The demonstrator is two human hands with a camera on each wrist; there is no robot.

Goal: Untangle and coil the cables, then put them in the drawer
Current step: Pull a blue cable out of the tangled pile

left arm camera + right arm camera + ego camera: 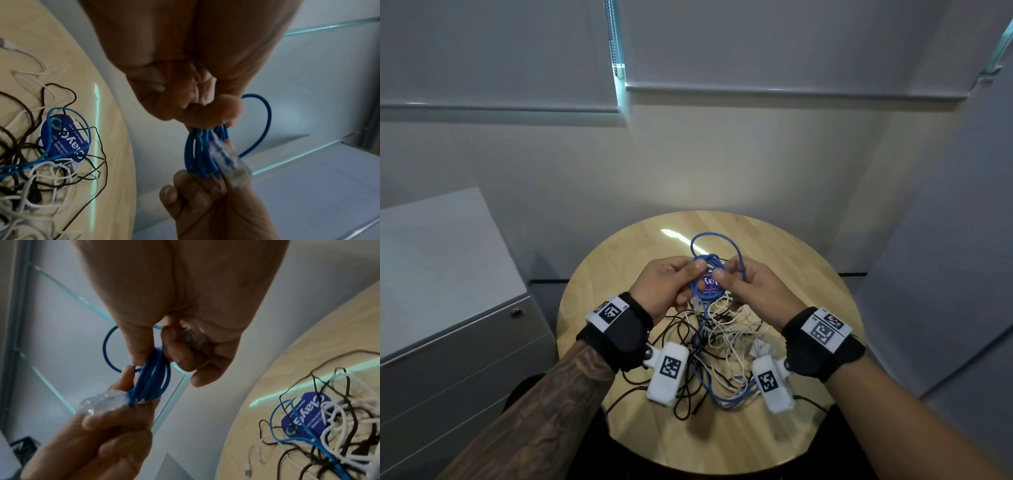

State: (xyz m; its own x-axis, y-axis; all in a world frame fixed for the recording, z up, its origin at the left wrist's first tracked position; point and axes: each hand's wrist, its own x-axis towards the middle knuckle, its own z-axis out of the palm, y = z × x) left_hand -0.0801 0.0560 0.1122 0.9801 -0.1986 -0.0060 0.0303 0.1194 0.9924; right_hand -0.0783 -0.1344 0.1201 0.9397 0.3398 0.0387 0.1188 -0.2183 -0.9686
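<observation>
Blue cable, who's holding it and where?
Both hands hold the blue cable at its coiled loops: left hand pinches one side, right hand the other, above the table.

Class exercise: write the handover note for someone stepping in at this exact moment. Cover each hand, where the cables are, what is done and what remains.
Left hand: grips the bundled loops of the blue cable, held above the table.
Right hand: pinches the same blue cable; one loose loop stands up beyond the hands.
Done: blue cable largely coiled, though its tail runs down into the pile.
Left: finish that coil. The black cables and white cables lie tangled on the table. Nothing is stored yet; the grey drawer cabinet on the left is shut.
</observation>
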